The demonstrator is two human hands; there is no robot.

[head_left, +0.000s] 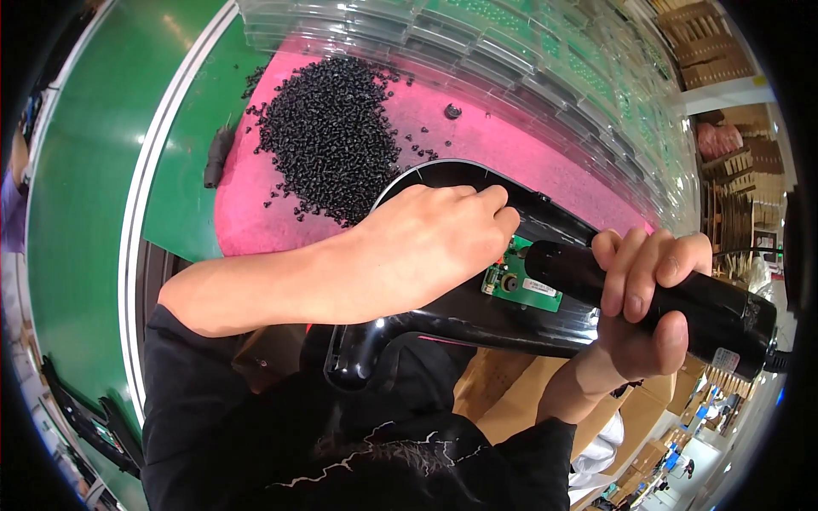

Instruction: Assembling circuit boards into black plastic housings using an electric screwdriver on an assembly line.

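Under the left hand (430,247), which presses palm down with fingers curled on it, lies a glossy black curved plastic housing (511,328) holding a small green circuit board (521,283) just right of the fingertips. Right of that, the right hand (643,302) grips a smooth black cylindrical power screwdriver (656,300), its tip at the board. Beyond the left hand, loose black screws (328,136) heap on a pink mat (247,213) on the green worktop (85,170), with clear plastic trays (528,51) along the far edge.
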